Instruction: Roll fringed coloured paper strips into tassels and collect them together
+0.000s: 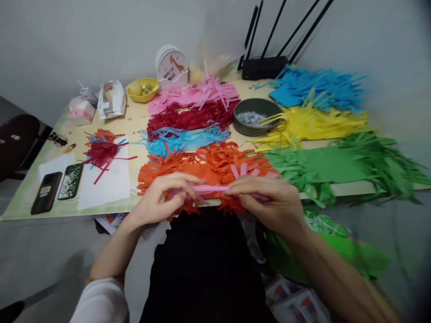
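A pink fringed paper strip [212, 188] is stretched between my hands at the table's front edge. My left hand [164, 197] is closed round its left part, fingers curled. The right part is pinched in my right hand [269, 197], with loose pink fringe sticking up behind the fingers. Directly beneath and behind lies orange fringed paper [198, 170], some of it hanging over the edge. Green fringed paper [333, 163] spreads to the right of my right hand. Behind the orange lie light blue [188, 140], dark red [191, 119] and pink fringe piles [195, 96].
A dark bowl [257, 116] stands mid-table, near yellow [323, 123] and blue fringe [319, 87]. A router [264, 68] is at the back. Two phones [46, 193] and a small tassel bundle [103, 152] lie left. A yellow fruit bowl [142, 89] stands behind them.
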`<state>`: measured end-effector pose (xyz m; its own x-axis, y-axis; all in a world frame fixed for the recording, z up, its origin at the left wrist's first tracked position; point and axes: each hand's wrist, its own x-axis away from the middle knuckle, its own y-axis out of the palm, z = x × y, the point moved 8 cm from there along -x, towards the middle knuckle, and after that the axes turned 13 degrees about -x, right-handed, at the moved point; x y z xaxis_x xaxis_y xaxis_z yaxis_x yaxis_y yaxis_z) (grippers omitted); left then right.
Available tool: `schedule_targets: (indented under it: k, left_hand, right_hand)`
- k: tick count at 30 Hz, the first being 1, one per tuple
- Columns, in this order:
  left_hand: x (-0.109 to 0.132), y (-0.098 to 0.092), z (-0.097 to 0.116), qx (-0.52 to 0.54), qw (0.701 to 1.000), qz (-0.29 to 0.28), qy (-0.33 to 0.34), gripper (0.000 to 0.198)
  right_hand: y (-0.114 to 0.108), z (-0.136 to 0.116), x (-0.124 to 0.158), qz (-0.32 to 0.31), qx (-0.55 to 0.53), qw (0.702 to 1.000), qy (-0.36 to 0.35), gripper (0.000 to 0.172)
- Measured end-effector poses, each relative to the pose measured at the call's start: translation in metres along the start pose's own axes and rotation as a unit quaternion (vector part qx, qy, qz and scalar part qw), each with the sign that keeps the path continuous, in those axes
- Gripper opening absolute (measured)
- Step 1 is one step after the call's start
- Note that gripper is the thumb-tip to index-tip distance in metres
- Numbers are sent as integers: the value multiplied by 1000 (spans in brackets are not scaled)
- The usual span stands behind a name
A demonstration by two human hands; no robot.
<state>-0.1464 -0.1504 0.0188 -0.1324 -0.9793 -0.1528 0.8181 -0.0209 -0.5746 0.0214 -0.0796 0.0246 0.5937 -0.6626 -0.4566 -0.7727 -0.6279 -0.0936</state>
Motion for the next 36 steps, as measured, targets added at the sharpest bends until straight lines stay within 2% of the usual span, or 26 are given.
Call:
schedule_targets:
  k: [3,7,10,12,13,15,17,19,21,24,27,30,33,36]
  left_hand:
    - [-3,-6,17,-112,993,8,33,19]
    - [-9,10,27,-172,981,-51,70,21]
    - [-11,14,26,-207,973,-52,92,23]
    - [-9,13,29,-279,951,-19,131,21]
    - [-7,13,32,-327,931,7,162,20]
    - [-1,12,44,-412,876,69,241,17]
    - [8,15,55,-456,822,120,319,15]
    - [16,16,62,-473,786,158,366,15]
    - [19,15,61,-480,774,184,369,17]
    - [20,13,54,-464,791,222,332,19]
    - [17,11,45,-373,854,256,256,18]
    - [14,15,39,-229,917,277,173,20]
    - [10,28,36,-100,954,256,124,30]
    - [4,42,30,-4,969,229,96,30]
  right_hand:
    - [7,-15,1,-63,27,996,-60,34]
    - [14,-25,8,-113,33,987,-113,36]
    - [10,-26,12,-130,54,983,-116,33]
    - [7,-18,8,-145,75,985,-49,29]
    - [5,-11,5,-148,75,986,2,27]
    - [5,7,1,-157,40,979,128,29]
    - [16,22,1,-183,-45,955,230,31]
    - [32,32,5,-210,-139,923,292,31]
    - [43,37,7,-198,-211,905,311,32]
    - [46,42,10,-131,-238,916,294,30]
    - [44,34,11,-76,-251,936,236,25]
    - [39,18,10,-55,-263,951,151,19]
    - [30,8,9,-24,-215,972,89,10]
    - [18,6,10,42,-128,990,37,4]
